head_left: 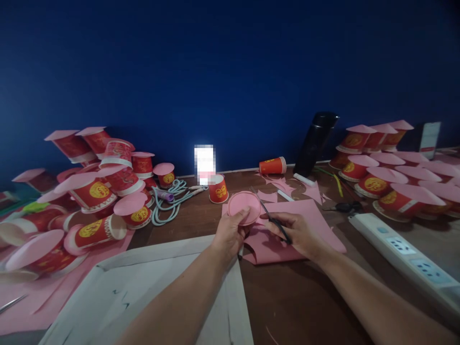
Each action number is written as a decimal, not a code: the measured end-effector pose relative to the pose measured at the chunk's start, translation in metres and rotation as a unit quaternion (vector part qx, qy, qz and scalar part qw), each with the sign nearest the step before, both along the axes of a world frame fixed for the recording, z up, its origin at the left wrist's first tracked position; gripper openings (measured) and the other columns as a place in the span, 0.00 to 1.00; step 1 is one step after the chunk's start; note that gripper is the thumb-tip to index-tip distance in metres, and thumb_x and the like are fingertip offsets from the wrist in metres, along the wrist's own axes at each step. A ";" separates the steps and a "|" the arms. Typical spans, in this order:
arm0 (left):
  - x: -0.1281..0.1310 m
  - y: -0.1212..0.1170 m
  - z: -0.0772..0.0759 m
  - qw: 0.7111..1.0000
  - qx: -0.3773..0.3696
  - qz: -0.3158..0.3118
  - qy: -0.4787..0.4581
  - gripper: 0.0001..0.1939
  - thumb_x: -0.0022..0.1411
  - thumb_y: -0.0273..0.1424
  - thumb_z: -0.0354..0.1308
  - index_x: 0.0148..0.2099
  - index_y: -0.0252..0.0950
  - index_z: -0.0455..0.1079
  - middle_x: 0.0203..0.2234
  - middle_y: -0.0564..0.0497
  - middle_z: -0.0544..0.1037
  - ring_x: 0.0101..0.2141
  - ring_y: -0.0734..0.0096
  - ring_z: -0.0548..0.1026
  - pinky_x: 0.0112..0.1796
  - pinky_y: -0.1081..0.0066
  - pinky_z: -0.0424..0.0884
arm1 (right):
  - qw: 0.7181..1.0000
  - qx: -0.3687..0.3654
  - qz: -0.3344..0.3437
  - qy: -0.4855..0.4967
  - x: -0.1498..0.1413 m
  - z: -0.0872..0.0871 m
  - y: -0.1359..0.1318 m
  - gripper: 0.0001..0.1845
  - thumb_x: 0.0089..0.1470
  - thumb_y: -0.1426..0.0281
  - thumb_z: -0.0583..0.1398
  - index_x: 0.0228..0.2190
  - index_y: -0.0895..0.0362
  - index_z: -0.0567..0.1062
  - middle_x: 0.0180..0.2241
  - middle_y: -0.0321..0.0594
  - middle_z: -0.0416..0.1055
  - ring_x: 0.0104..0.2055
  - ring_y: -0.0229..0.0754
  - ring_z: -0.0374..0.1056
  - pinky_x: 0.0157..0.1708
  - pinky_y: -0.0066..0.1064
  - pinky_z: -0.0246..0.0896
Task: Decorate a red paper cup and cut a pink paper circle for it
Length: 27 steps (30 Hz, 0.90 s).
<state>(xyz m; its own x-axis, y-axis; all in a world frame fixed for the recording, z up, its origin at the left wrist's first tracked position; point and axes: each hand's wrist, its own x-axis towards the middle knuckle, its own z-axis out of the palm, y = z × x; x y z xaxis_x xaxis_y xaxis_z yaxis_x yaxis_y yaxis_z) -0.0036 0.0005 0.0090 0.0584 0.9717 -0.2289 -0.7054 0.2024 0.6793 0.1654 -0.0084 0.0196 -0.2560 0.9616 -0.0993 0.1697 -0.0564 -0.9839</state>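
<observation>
My left hand (232, 235) pinches a round pink paper disc (243, 205), its thumb lying across the front. In my right hand (293, 232) is a pair of scissors (276, 224) with dark handles, the blades pointing up and left beside the disc's right edge. Whether the blades touch the paper I cannot tell. Under both hands lies a pink paper sheet (305, 225) with curved pieces cut out of its left side. Just behind the disc stands an upside-down red paper cup (218, 189).
Red cups topped with pink discs crowd the left (97, 191) and right (391, 179). A power strip (402, 249) lies at right, a whiteboard (154, 287) front left. Behind are a black flask (314, 143), a tipped cup stack (273, 166), pink scraps (278, 184) and a coiled cable (168, 211).
</observation>
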 end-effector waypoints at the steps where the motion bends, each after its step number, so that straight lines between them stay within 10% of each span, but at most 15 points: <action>1: 0.000 0.000 0.000 1.000 -0.003 -0.001 -0.002 0.20 0.46 0.28 0.69 0.42 0.30 0.71 0.33 0.44 0.80 0.32 0.66 0.78 0.38 0.67 0.76 | 1.000 -0.001 0.001 -0.001 0.000 0.000 0.000 0.29 0.44 0.52 0.65 0.42 0.60 0.77 0.18 0.32 0.63 0.21 0.32 0.57 0.19 0.24 0.52; 27: -0.005 0.003 0.002 1.000 0.010 0.017 -0.009 0.19 0.48 0.27 0.67 0.43 0.29 0.70 0.34 0.44 0.78 0.31 0.69 0.76 0.32 0.71 0.74 | 0.998 0.013 -0.004 -0.059 0.000 0.004 0.000 0.32 0.43 0.49 0.64 0.43 0.61 0.78 0.19 0.33 0.64 0.21 0.33 0.57 0.19 0.26 0.50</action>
